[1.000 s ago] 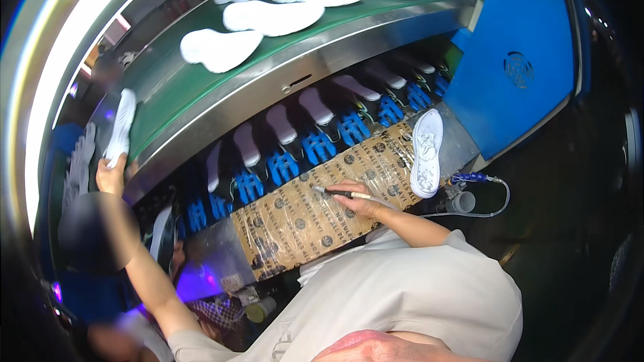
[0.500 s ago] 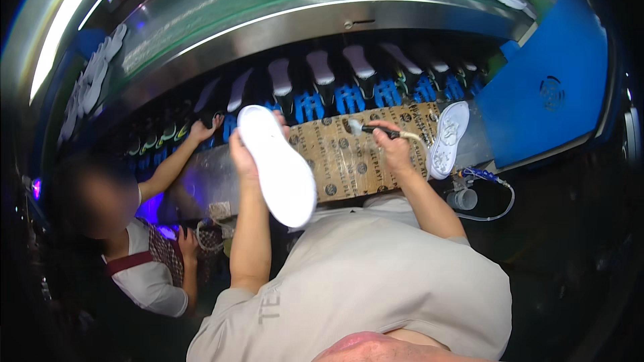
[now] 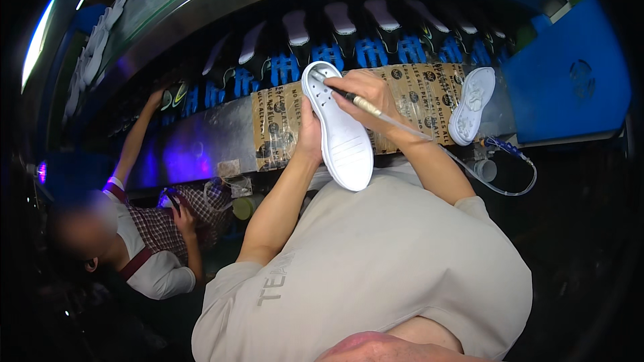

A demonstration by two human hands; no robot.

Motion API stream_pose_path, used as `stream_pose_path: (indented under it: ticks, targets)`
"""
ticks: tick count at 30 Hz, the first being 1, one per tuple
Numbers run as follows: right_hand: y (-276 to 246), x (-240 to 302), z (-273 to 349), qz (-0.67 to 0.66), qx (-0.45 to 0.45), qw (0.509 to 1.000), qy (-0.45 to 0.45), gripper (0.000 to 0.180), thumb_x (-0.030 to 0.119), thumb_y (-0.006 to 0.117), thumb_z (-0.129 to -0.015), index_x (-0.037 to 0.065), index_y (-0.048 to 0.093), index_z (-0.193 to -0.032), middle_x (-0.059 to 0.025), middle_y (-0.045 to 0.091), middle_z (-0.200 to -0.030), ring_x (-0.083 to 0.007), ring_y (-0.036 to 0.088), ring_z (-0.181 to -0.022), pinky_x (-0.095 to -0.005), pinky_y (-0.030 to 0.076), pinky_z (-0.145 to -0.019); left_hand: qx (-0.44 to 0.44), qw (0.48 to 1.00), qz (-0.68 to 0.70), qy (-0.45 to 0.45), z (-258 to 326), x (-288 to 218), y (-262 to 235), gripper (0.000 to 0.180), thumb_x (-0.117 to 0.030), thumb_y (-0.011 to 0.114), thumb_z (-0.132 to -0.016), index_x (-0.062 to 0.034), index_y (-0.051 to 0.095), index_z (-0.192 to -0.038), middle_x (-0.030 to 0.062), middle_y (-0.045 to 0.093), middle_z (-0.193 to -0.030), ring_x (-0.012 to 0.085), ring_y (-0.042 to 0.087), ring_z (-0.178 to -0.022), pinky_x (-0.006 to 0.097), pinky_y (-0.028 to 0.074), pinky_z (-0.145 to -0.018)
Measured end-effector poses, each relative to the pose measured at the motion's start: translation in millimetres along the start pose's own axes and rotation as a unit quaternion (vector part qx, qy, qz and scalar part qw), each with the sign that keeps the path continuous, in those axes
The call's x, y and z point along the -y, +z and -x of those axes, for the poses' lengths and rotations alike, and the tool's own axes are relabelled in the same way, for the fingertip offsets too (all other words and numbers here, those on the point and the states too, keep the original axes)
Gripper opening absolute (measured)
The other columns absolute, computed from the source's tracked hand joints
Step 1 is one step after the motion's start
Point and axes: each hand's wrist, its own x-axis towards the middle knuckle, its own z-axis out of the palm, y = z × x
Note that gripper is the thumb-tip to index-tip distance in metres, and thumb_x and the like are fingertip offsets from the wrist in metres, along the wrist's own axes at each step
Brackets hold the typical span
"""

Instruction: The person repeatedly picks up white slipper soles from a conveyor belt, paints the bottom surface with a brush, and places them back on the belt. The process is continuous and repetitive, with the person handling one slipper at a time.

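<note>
My left hand (image 3: 309,135) grips a white shoe sole (image 3: 339,127) from behind, holding it upright in front of my chest. My right hand (image 3: 365,92) holds a thin pen-like tool (image 3: 349,97) with a clear tube trailing from it, its dark tip touching the inside of the sole near the top end. Both hands hover over a brown printed cardboard sheet (image 3: 422,90) that covers the workbench edge.
A second white sole (image 3: 471,104) lies on the cardboard to the right. Blue holders with shoe lasts (image 3: 335,33) run along the conveyor behind. A blue panel (image 3: 570,80) stands at right. A co-worker (image 3: 144,241) at left reaches toward the line.
I have brought the sole closer and turned it so its inner side faces me. My right hand lifted off the cardboard and put the tool's tip on the sole.
</note>
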Motion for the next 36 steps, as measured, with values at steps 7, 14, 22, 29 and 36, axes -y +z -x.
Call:
stream_pose_path:
  ticks: [7,14,22,29,36]
  targets:
    - [-7.7,-3.3,-2.9,-0.171,0.072,0.973,0.134,0.026,0.01,0.076,-0.087,0.007,0.08,-0.112,-0.0084,0.077,-0.096,-0.0199,0.068,-0.085,-0.0342,0.053,-0.076,0.012,0.997,0.079,-0.003,-12.3,-15.6,-11.8,0.079,-0.07,0.018,-0.105,-0.0114,0.046,-0.151,0.0162,0.06,-0.14,0.0304,0.065,-0.123,0.045,0.058,-0.101]
    - [-16.8,21.2,-5.4,-0.182,0.121,0.974,0.067,0.028,0.013,0.081,-0.084,0.014,0.081,-0.112,-0.0058,0.075,-0.091,-0.0232,0.067,-0.089,-0.0422,0.046,-0.097,0.158,0.974,0.147,0.068,-20.0,-33.6,-5.3,0.067,-0.06,0.024,-0.108,-0.0111,0.05,-0.145,0.013,0.063,-0.133,0.0271,0.065,-0.121,0.042,0.058,-0.1]
    - [-20.4,43.7,-5.6,-0.14,0.123,0.982,0.017,0.029,0.013,0.083,-0.083,0.016,0.08,-0.112,-0.0034,0.07,-0.084,-0.0184,0.064,-0.085,-0.0371,0.045,-0.085,0.095,0.977,0.159,0.104,-23.0,-58.6,9.9,0.077,-0.074,0.023,-0.102,-0.009,0.054,-0.132,0.0146,0.063,-0.105,0.0287,0.063,-0.095,0.047,0.055,-0.09]
    - [-38.0,48.8,-8.8,-0.259,0.219,0.94,-0.024,0.026,0.018,0.084,-0.084,0.014,0.081,-0.109,-0.0027,0.072,-0.087,-0.0204,0.065,-0.085,-0.0371,0.046,-0.087,0.126,0.977,0.109,0.134,-28.2,-94.1,19.3,0.07,-0.07,0.036,-0.101,-0.0088,0.052,-0.133,0.0149,0.061,-0.107,0.0267,0.062,-0.095,0.044,0.055,-0.089]
    - [-55.4,52.1,-16.3,-0.337,0.316,0.885,-0.047,0.027,0.017,0.081,-0.088,0.012,0.081,-0.114,-0.0032,0.073,-0.086,-0.0189,0.063,-0.082,-0.0349,0.045,-0.082,0.248,0.962,0.066,0.098,-30.5,-125.1,26.3,0.091,-0.078,0.018,-0.1,-0.0053,0.055,-0.14,0.0198,0.068,-0.112,0.0316,0.071,-0.1,0.049,0.062,-0.088]
